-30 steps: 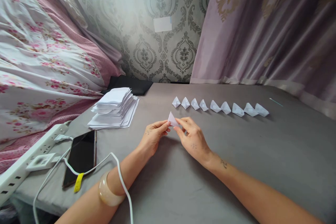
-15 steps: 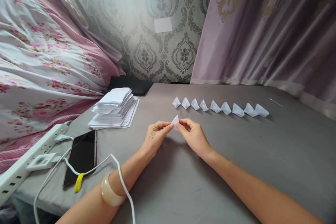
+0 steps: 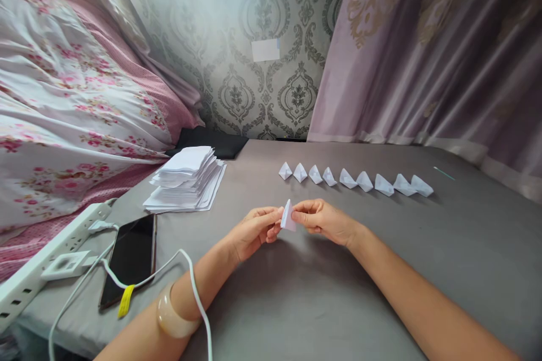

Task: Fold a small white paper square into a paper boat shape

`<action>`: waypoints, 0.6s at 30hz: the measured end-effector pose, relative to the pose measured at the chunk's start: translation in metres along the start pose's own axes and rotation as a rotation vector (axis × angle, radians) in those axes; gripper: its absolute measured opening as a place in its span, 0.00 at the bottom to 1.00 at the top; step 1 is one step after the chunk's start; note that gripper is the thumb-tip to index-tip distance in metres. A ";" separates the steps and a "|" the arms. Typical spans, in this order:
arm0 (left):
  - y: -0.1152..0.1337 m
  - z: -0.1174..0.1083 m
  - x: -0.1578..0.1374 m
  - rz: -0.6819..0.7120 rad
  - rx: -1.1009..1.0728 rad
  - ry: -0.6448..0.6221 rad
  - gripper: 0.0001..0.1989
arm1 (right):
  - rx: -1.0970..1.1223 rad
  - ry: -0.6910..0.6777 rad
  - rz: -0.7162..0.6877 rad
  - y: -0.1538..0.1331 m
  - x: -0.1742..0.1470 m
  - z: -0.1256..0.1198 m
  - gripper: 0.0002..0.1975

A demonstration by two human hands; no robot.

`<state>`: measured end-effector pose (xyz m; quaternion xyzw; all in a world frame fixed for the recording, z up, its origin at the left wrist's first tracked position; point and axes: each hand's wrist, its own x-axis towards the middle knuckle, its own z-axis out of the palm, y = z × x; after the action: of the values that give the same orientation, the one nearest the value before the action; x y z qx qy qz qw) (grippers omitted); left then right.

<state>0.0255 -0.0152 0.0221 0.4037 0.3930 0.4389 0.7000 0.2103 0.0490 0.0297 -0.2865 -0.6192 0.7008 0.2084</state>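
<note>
On a grey surface (image 3: 296, 304) beside patterned wallpaper (image 3: 254, 84) and a curtain (image 3: 423, 56), the folded paper (image 3: 288, 216) stands pinched between the fingers of the left hand (image 3: 254, 231) and right hand (image 3: 328, 221).

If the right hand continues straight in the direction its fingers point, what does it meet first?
The right hand points left, so it probably meets the folded paper it pinches, then the left hand just behind.

- Left hand (image 3: 254, 229) and right hand (image 3: 324, 219) pinch one small folded paper piece (image 3: 288, 216) between fingertips, just above grey surface (image 3: 381, 259).
- Row of nine folded pieces (image 3: 355, 179) beyond.
- Paper stack (image 3: 186, 179) left; phone (image 3: 131, 256) nearer.
</note>
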 end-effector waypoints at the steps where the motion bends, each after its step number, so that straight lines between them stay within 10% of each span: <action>1: 0.000 0.000 -0.001 -0.020 -0.016 -0.021 0.18 | -0.007 -0.029 0.006 -0.001 -0.001 0.000 0.16; 10: -0.001 -0.006 -0.009 -0.113 0.036 -0.263 0.17 | -0.043 -0.258 0.048 -0.012 -0.010 0.001 0.14; 18: 0.003 -0.006 -0.002 0.009 0.286 0.008 0.15 | -0.178 -0.187 0.093 -0.006 -0.006 -0.004 0.19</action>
<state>0.0181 -0.0151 0.0230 0.4993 0.4523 0.3831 0.6319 0.2170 0.0494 0.0357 -0.2659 -0.6818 0.6755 0.0908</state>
